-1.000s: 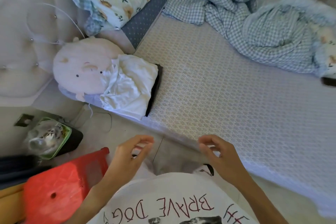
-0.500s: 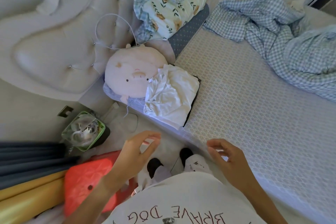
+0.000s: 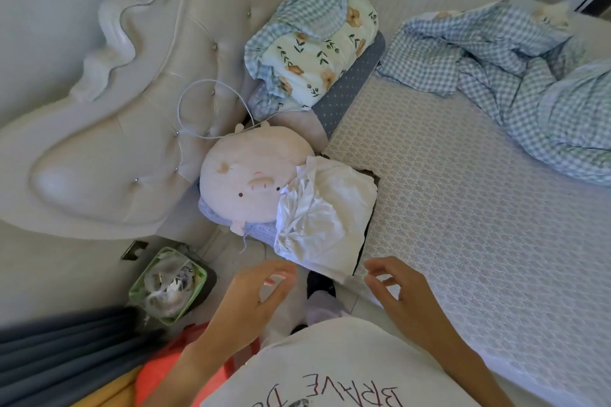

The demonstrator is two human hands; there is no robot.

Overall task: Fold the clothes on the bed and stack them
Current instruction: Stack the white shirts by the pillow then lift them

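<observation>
A folded white garment (image 3: 325,208) lies on top of a dark folded one (image 3: 368,225) at the near corner of the bed (image 3: 463,208), next to a pink pig cushion (image 3: 246,178). My left hand (image 3: 254,301) hovers just below the stack, fingers loosely curled, holding nothing. To the right of it, my right hand (image 3: 400,291) hangs over the mattress edge, also loosely curled and holding nothing. Neither hand touches the clothes.
A crumpled blue checked quilt (image 3: 529,76) covers the far right of the bed. A floral pillow (image 3: 314,43) leans on the tufted headboard (image 3: 132,125). On the floor stand a green bin (image 3: 167,284) and a red stool (image 3: 158,377).
The view has swung left and closer to the stack of clothes. Both hands have risen toward the stack's near edge, staying empty.
</observation>
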